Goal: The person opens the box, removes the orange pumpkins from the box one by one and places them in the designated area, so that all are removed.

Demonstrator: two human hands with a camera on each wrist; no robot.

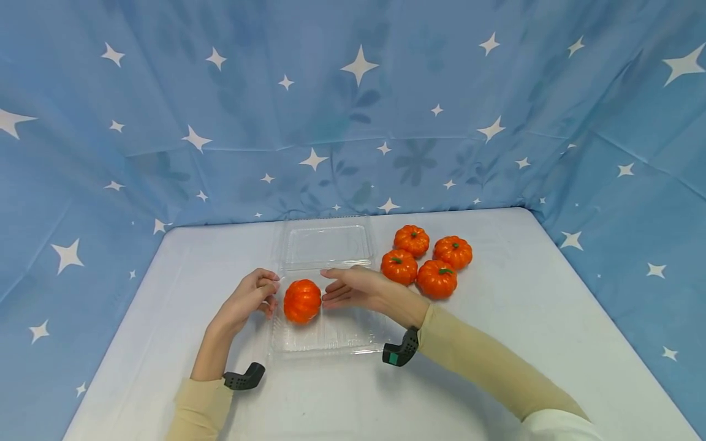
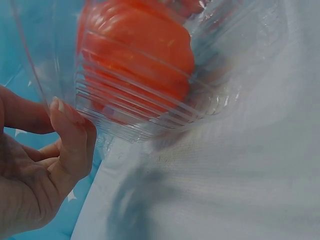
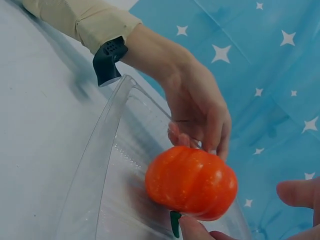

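An orange toy pumpkin lies tipped on its side in the left part of a clear plastic clamshell box. Its green stem points toward my right hand in the right wrist view. My left hand pinches the box's left rim between thumb and fingers, as the left wrist view shows. My right hand hovers over the box just right of the pumpkin, fingers stretched out and thumb apart. One fingertip is right at the pumpkin beside the stem.
The box's lid lies folded back, away from me. Right of the box, several more orange pumpkins, one of them at the near right, sit in a cluster on the white table. A blue star-patterned curtain hangs behind and at the sides.
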